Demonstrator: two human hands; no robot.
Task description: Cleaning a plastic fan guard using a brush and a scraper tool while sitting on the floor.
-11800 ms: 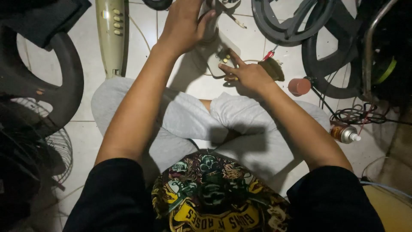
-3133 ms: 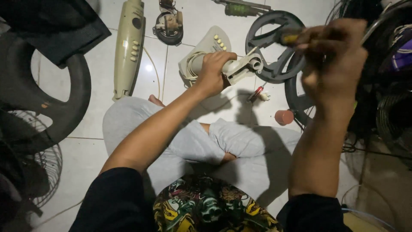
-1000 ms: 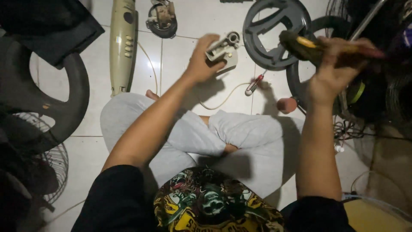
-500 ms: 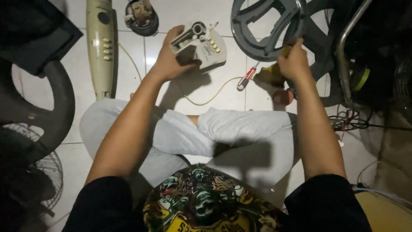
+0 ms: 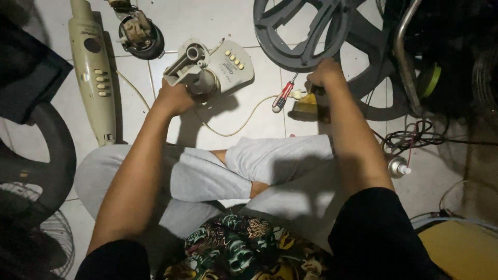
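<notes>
My left hand [image 5: 175, 96] grips the neck of a cream fan base [image 5: 215, 67] with a row of push buttons, holding it tilted over the white tiled floor. A cream cord [image 5: 233, 124] trails from it. My right hand [image 5: 326, 77] is down on the floor on a small yellow tool [image 5: 306, 101], its fingers closed on the dark handle. Just left of that hand lies a red-handled screwdriver [image 5: 282, 97]. I sit cross-legged in light grey trousers [image 5: 207, 176].
A long cream fan column [image 5: 95, 72] with buttons lies at the left. A fan motor [image 5: 139, 32] sits at the top. Dark grey round fan parts [image 5: 311, 31] lie at the top right, tangled wires [image 5: 415, 137] and a spray can [image 5: 398, 166] at the right, a wire grille [image 5: 46, 243] at the lower left.
My right hand came down from beside the grey parts to the floor with the yellow tool. My left hand has kept hold of the fan base and drawn it lower.
</notes>
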